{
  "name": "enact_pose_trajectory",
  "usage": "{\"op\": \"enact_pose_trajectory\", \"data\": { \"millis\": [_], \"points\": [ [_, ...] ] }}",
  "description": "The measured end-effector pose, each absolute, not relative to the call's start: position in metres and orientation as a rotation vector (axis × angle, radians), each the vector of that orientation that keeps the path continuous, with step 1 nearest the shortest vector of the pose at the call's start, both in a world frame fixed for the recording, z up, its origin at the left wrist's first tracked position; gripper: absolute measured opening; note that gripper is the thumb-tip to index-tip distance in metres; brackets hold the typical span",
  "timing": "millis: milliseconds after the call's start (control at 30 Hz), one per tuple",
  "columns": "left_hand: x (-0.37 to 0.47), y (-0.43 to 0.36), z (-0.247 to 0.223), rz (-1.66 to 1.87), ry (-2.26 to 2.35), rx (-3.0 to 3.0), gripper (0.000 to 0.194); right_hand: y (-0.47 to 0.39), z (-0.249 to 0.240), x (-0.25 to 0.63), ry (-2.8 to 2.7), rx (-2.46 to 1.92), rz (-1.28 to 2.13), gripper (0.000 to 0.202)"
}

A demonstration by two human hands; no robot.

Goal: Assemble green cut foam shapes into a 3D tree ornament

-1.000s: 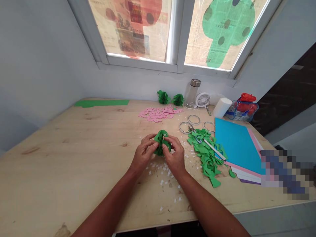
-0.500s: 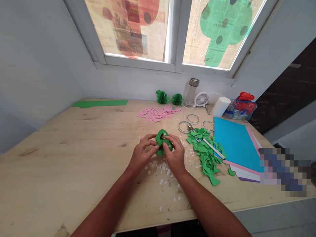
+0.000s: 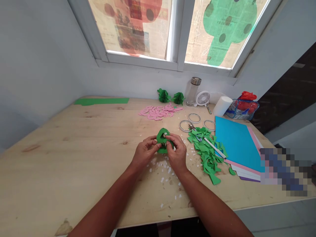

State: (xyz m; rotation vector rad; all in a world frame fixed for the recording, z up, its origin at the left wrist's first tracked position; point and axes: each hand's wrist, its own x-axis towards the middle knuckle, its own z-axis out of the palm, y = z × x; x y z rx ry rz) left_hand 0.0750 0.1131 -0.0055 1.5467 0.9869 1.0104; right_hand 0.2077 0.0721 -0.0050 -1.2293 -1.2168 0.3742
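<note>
The left hand [image 3: 146, 152] and right hand [image 3: 178, 152] are pinching opposite sides of a layered green paper piece [image 3: 160, 134] over the worktop [image 3: 81, 158]. White bits [image 3: 169, 170] are lying near it, green scraps [image 3: 208, 154] to the right; 2 paper ornaments [image 3: 163, 96] are standing beyond.

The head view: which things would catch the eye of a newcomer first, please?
The bright window at the top likely comes first, with a red shape and a green spotted shape on its panes. Below, over the table, the left hand and right hand hold a green paper piece. To their right, a heap of green scraps reaches a vivid blue sheet.
</note>
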Motion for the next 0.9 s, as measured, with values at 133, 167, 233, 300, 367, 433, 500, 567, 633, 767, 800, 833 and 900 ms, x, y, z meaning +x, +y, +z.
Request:
{"op": "enact_pose_trajectory", "data": {
  "millis": [133,167,233,300,367,433,500,567,633,767,800,833,900],
  "points": [
    [0.076,0.112,-0.005,1.047,0.991,1.593,0.025,0.074,-0.007,0.209,-1.167,-1.200,0.413,0.021],
    [0.076,0.112,-0.005,1.047,0.997,1.604,0.024,0.075,-0.008,0.210,-1.135,-1.190,0.438,0.020],
    [0.077,0.111,-0.004,1.046,1.009,1.633,0.023,0.077,-0.012,0.211,-1.052,-1.171,0.497,0.019],
    [0.078,0.110,-0.004,1.061,1.019,1.658,0.021,0.080,-0.014,0.212,-0.974,-1.163,0.546,0.018],
    [0.079,0.110,-0.004,1.095,1.020,1.658,0.021,0.081,-0.016,0.212,-0.941,-1.170,0.572,0.019],
    [0.079,0.110,-0.005,1.124,1.019,1.646,0.022,0.082,-0.016,0.212,-0.951,-1.176,0.571,0.020],
    [0.079,0.110,-0.006,1.126,1.012,1.627,0.023,0.081,-0.016,0.213,-0.978,-1.172,0.546,0.019],
    [0.079,0.111,-0.006,1.103,0.985,1.581,0.024,0.080,-0.014,0.213,-1.011,-1.167,0.501,0.018],
    [0.079,0.111,-0.005,1.093,0.948,1.510,0.026,0.078,-0.011,0.213,-1.063,-1.172,0.444,0.019],
    [0.080,0.111,-0.001,1.124,0.927,1.412,0.031,0.072,-0.005,0.208,-1.233,-1.185,0.344,0.021],
    [0.079,0.111,-0.001,1.133,0.926,1.397,0.031,0.070,-0.004,0.206,-1.276,-1.180,0.330,0.022],
    [0.079,0.111,-0.001,1.142,0.922,1.383,0.032,0.069,-0.003,0.204,-1.309,-1.176,0.316,0.022],
    [0.078,0.112,-0.001,1.153,0.915,1.371,0.032,0.067,-0.001,0.202,-1.349,-1.168,0.293,0.023]
  ]
}}
